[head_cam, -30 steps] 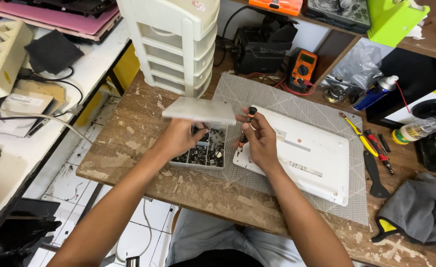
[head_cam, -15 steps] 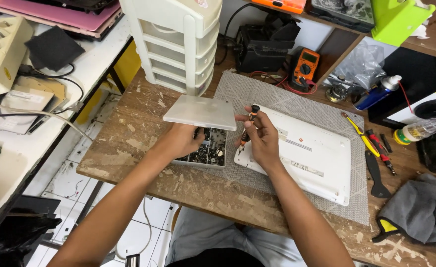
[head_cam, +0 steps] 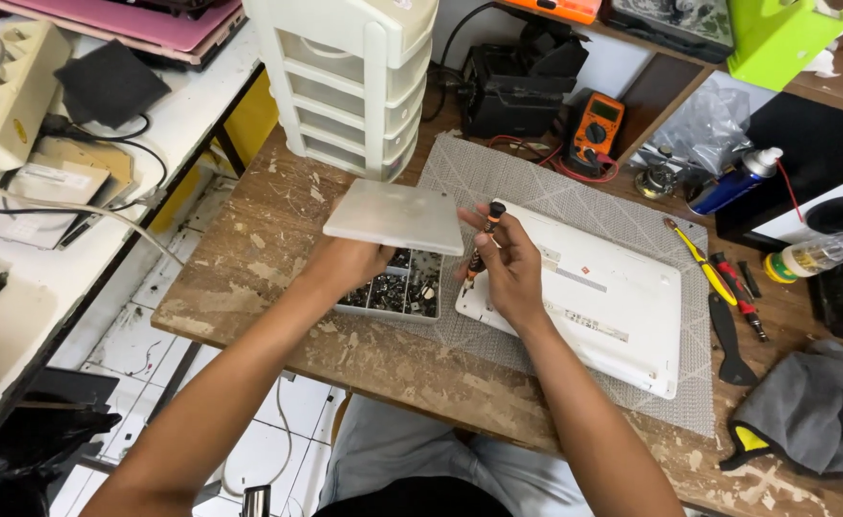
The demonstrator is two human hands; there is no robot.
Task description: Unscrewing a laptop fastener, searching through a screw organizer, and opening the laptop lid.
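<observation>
Crowding the tabletop (head_cam: pixel 278 239) are a drawer tower (head_cam: pixel 345 86), multimeter (head_cam: pixel 598 124) and white laptop (head_cam: pixel 594 297). Left hand (head_cam: pixel 345 263) fingers grasp a flat lid (head_cam: pixel 395 217) over the screw-filled parts box (head_cam: pixel 398 292); right hand (head_cam: pixel 508 268) fingers pinch a screwdriver (head_cam: pixel 484 239).

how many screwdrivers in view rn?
3. One small black-and-orange screwdriver in the right hand, over the white laptop. A yellow-handled screwdriver and a red-handled screwdriver lie on the table right of the laptop. More may be hidden in the clutter.
</observation>
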